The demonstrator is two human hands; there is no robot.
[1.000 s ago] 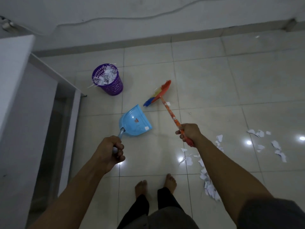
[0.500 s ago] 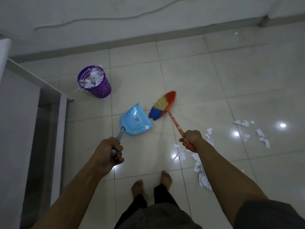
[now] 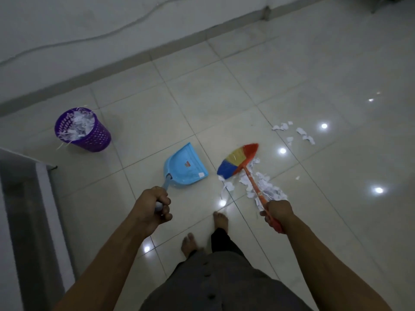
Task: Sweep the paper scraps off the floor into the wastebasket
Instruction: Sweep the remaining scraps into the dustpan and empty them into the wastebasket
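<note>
Head view: the paper scraps (image 3: 268, 190) lie in a loose heap on the floor (image 3: 202, 97), just ahead and to the right of my right foot (image 3: 221, 221), under and beside the handle of the broom (image 3: 238, 160). A smaller scatter (image 3: 294, 134) lies farther out to the right, apart from the heap. The broom's fanned bristles sit at the far-left edge of the heap, and the dustpan (image 3: 186, 167) is just to their left, with a gap of bare tile between. The wastebasket (image 3: 98, 138) stands well off to the left near the wall, already heaped with paper.

I judge this to be the gathering step. To do it well I should get the bristles behind the heap on its right side and draw it left in short, low strokes, because light paper flutters if flicked. The pan's lip should lie flat on the tile, mouth toward the heap; I cannot tell whether it touches the floor now.

My right hand (image 3: 278, 213) is wrapped around the broom handle near its end, arm stretched forward. My left hand (image 3: 152, 205) is closed in a fist around the dustpan's handle, forearm angled inward.
</note>
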